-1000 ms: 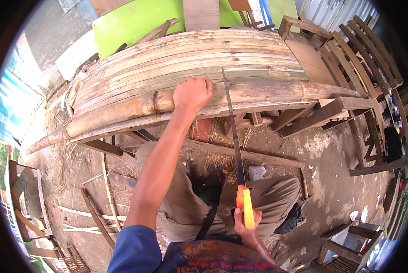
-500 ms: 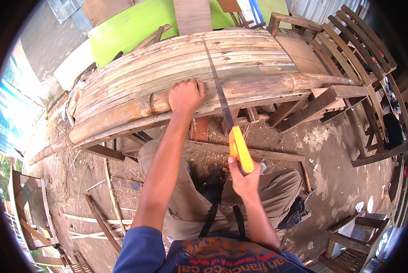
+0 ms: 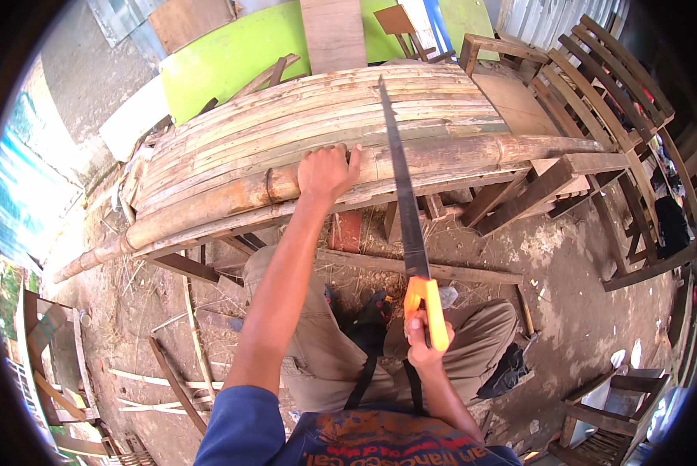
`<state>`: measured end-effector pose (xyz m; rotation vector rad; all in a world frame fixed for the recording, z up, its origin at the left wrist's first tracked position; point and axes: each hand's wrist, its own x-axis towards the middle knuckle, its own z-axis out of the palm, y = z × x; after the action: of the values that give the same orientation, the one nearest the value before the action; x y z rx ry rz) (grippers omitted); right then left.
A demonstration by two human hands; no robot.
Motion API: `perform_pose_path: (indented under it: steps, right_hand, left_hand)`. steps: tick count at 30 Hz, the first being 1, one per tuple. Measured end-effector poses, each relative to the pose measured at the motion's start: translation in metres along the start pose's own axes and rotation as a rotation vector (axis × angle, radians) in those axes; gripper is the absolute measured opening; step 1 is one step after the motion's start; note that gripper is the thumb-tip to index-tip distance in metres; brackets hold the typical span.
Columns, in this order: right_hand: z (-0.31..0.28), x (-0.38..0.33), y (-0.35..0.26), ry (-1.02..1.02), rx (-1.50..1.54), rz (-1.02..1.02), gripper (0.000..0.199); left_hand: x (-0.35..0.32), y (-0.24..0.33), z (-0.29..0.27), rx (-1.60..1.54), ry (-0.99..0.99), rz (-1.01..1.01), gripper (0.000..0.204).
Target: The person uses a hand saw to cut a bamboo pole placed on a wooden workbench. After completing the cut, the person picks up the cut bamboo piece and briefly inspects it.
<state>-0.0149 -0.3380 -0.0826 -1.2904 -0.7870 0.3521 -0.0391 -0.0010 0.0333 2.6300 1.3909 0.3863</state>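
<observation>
We see a brown bamboo pole (image 3: 232, 195) along the near edge of the slatted table (image 3: 286, 116), its left end beyond the corner. Our orange-handled saw (image 3: 411, 221) points its dark blade toward the far edge.

"Where was the camera worn?"
"On the wearer's head; the left fisheye peered down, the blue T-shirt (image 3: 364, 435) nearest its lens."
"Which way did it face?"
"Forward, over the bamboo pole (image 3: 457, 155) toward the lime-green panel (image 3: 240, 62)."

Saw (image 3: 405, 194) apparently nearer the lap (image 3: 386, 386) again
</observation>
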Motion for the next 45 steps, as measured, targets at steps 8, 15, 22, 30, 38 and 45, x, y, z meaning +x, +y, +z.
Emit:
perform_pose_path:
  steps: [8,15,22,30,38,45]
  right_hand:
    - [-0.045,0.001,-0.017,-0.042,-0.179,-0.056,0.013]
    - [-0.029,-0.015,-0.007,0.06,-0.05,0.0,0.012]
    - [-0.021,-0.003,-0.01,-0.007,-0.087,0.05,0.012]
    - [0.008,0.039,-0.025,-0.04,-0.015,0.067,0.013]
    - [0.018,0.05,-0.025,-0.069,-0.021,0.033,0.017]
    - [0.019,0.039,-0.022,-0.077,0.1,0.105,0.013]
  left_hand:
    - [0.007,-0.02,-0.019,-0.023,-0.276,0.223,0.096]
    - [0.012,-0.008,-0.034,0.011,-0.445,0.189,0.096]
    - [0.005,-0.024,-0.009,0.178,-0.105,0.412,0.088]
    - [0.016,-0.027,-0.001,0.285,-0.065,0.446,0.089]
    - [0.029,-0.027,-0.004,0.247,-0.093,0.387,0.093]
    - [0.024,-0.027,-0.004,0.205,-0.043,0.355,0.087]
